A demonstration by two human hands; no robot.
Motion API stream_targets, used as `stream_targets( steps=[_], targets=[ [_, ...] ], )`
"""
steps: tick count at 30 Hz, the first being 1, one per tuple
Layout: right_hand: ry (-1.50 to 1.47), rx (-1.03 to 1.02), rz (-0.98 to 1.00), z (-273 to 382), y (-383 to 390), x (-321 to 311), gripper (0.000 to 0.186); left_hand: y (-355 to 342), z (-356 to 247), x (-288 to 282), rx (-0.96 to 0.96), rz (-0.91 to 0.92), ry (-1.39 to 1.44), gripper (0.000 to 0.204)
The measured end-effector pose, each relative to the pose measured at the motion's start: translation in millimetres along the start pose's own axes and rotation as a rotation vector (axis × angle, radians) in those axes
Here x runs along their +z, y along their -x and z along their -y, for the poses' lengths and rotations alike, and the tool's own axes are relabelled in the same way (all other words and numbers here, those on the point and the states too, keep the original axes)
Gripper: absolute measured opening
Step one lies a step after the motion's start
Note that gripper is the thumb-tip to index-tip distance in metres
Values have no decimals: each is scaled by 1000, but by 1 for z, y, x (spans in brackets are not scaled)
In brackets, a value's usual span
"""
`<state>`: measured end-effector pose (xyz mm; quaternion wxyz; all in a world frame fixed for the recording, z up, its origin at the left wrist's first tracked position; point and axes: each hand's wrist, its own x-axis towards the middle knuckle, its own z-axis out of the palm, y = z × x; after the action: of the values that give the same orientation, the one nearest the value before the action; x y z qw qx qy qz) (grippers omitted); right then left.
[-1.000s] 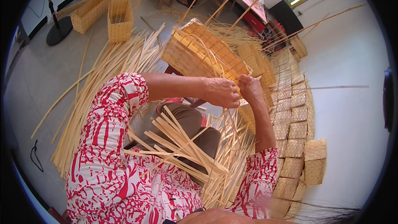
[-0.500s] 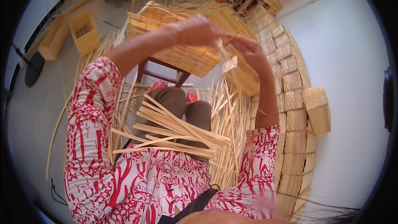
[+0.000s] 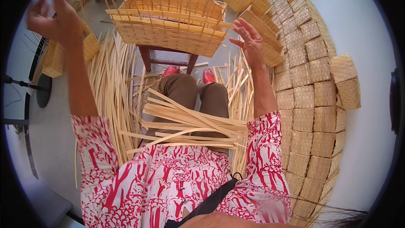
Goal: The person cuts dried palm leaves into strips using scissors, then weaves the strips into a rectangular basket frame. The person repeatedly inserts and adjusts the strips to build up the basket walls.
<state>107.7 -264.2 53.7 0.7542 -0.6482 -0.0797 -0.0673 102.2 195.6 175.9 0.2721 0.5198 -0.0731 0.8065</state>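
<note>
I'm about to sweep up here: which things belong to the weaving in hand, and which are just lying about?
In use, it seems:
staked basket, near the right hand
stool under it
lap strips

Lying about, it seems:
floor strips
piled baskets, right
black stand, left

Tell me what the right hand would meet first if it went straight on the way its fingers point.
Probably the strip end jutting past the right end of the basket, near the right hand; depth is unclear, so the hand may already touch it or pass above.
</note>
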Motion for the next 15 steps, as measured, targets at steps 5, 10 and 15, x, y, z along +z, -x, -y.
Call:
stream_targets(
  steps=[5,10,15],
  targets=[
    [-100,-14,14,-11,-9,3,22,106,-47,-19,-398,1157,106,32],
    [-48,-57,-25,-12,-4,11,17,129,-30,1,-272,1369,142,23],
    [106,-193,-83,-22,5,9,15,123,-31,17,-297,1525,188,13]
  ],
)
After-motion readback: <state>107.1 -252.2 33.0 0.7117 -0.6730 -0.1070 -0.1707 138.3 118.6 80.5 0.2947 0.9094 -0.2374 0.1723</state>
